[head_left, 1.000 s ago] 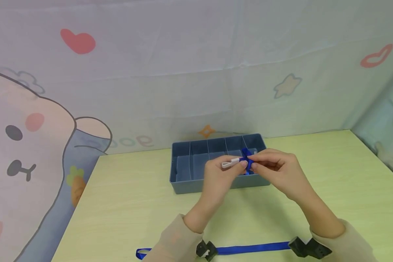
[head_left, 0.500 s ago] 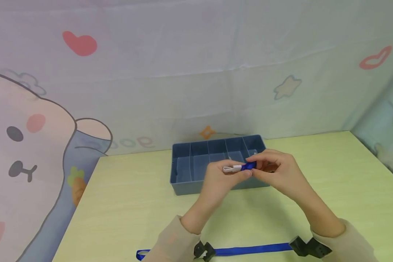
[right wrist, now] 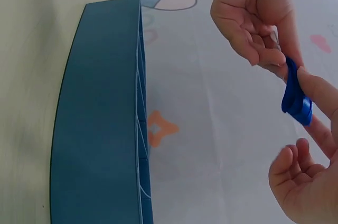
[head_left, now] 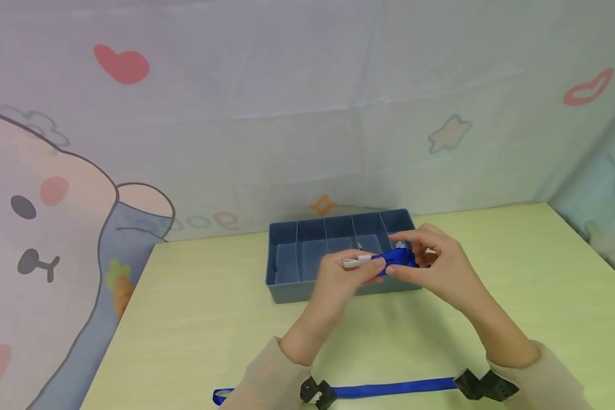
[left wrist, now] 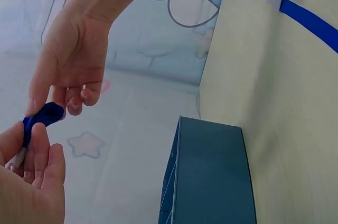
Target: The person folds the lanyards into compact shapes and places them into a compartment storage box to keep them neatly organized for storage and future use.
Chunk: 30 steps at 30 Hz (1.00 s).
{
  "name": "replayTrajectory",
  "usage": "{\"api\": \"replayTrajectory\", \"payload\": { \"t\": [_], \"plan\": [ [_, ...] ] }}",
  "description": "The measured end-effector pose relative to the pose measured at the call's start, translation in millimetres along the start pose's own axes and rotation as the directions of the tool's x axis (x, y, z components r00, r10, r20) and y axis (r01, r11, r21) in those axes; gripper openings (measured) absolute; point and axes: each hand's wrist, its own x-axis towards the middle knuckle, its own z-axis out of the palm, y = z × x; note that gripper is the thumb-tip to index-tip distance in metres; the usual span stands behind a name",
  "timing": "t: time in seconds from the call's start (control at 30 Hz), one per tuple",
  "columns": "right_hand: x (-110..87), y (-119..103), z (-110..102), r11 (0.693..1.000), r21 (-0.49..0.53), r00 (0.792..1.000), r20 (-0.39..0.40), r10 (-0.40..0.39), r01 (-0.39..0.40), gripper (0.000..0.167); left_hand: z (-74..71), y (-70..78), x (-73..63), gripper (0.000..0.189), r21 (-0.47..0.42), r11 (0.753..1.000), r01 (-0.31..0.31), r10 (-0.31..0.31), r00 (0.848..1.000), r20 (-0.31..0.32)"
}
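In the head view, a folded blue lanyard point(head_left: 401, 257) with a white end loop point(head_left: 357, 262) is held up in front of the divided box. My left hand point(head_left: 338, 276) pinches it where the white piece meets the blue strap. My right hand point(head_left: 441, 256) has its thumb against the near side of the strap bundle, the index finger lifted above. The right wrist view shows the blue folds point(right wrist: 297, 97) caught between that hand's thumb and a finger. From the left wrist, the bundle point(left wrist: 48, 114) appears between both hands.
Behind the hands stands a blue-grey box point(head_left: 292, 293) with several compartments; small pale pieces lie in its right end. A second blue strap point(head_left: 394, 389) stretches along the near table point(head_left: 195, 319), partly under the forearms. A printed cloth point(head_left: 297, 142) hangs behind.
The blue strap, at first upright between the fingers and then tightly covered, now spreads rightward from the left hand. My right index finger has risen off it.
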Motion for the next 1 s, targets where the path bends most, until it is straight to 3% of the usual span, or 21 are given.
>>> {"api": "replayTrajectory", "payload": {
  "t": [0.17,0.37,0.5,0.63,0.8,1.0],
  "plan": [
    [-0.1,8.7,-5.1,0.975,0.202,0.993,0.091,0.073,-0.091,0.033,-1.9,0.6,1.3,0.021,-0.028,0.999,0.028,-0.028,1.000,-0.011],
    [3.8,14.3,-5.8,0.863,0.481,0.979,0.190,0.071,-0.156,0.026,-3.3,0.9,1.7,0.021,-0.014,1.000,0.024,-0.024,1.000,0.001],
    [5.3,16.2,-4.7,0.795,0.560,0.959,0.264,0.097,-0.235,0.026,-3.7,-0.2,1.4,0.021,-0.011,1.000,0.025,-0.025,1.000,0.004],
    [5.4,17.0,-5.3,0.758,0.587,0.946,0.300,0.122,-0.284,0.026,-3.7,-0.7,1.7,0.021,-0.013,1.000,0.022,-0.022,1.000,0.018],
    [4.7,17.3,-6.3,0.760,0.584,0.948,0.290,0.131,-0.284,0.023,-4.1,-1.3,1.8,0.021,-0.019,1.000,0.020,-0.020,0.999,0.031],
    [4.2,16.9,-4.1,0.827,0.508,0.962,0.239,0.132,-0.240,0.021,-6.4,-3.6,1.1,0.021,-0.015,1.000,0.020,-0.020,0.999,0.041]
  ]
}}
